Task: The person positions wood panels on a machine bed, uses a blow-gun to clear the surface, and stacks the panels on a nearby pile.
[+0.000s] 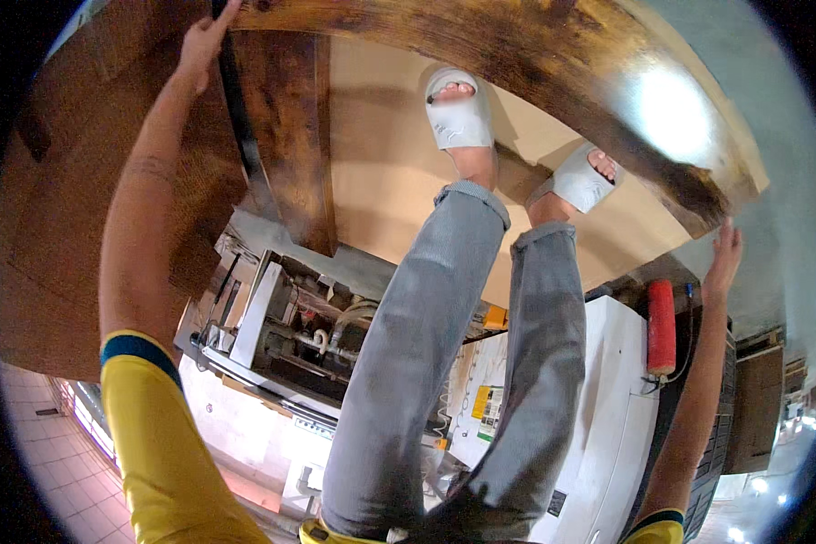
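My left hand [205, 47] is at the upper left, its fingers stretched toward the left end of a long brown wood-grain board [480, 45]. Beside that hand runs a dark narrow strip [240, 136] along another wood-grain board [286, 127]. At the board's right end, my right hand [723, 256] is raised with its fingers extended, close to the corner; whether it touches is hard to tell. Between the boards lies a flat beige panel [372, 127], where my feet in white slides [462, 118] show. Neither hand visibly grips anything.
A large dark brown panel [72, 218] stands at the left. Below it, an open machine [313, 317] shows hoses and pipes inside. Near my right forearm are a white cabinet [612, 363] and a red cylinder [661, 326]. Grey floor [780, 181] extends along the right.
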Demonstrator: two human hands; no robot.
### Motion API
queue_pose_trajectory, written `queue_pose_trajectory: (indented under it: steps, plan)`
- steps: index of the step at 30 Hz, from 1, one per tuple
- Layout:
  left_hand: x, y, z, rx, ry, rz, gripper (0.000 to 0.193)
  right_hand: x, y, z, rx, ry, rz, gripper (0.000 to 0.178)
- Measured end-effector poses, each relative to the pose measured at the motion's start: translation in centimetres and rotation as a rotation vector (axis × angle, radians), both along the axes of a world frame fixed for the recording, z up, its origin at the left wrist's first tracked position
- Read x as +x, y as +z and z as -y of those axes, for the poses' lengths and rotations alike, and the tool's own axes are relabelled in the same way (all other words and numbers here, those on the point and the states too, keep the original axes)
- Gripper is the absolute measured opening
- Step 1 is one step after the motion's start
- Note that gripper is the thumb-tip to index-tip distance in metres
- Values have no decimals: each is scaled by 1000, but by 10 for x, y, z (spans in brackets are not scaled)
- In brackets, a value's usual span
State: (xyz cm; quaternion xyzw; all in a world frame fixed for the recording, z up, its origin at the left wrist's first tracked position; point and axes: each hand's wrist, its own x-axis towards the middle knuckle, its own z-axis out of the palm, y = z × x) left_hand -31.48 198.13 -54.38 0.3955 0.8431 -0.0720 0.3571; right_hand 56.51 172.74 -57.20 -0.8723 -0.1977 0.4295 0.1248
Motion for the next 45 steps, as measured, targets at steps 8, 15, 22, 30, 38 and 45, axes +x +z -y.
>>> queue_pose_trajectory:
  steps: [8,15,22,30,38,45]
  plan:
    - [86,-17,-36,-137,52,-86,107,39,-62,-8,81,10,233,83]
    - [78,-37,-25,9,76,-165,110,51,-61,-5,-66,-169,-48,100]
    - [16,-52,-13,25,-26,-128,121,50,-74,-8,-53,-173,-48,106]
    - [74,-67,76,92,-16,-158,121,117,-81,-5,75,-299,-137,88]
    - [96,-73,146,-45,36,-198,124,170,-69,-22,-93,-234,-195,96]
    - [59,-80,214,-91,291,-229,119,130,-22,-106,62,283,-8,110]
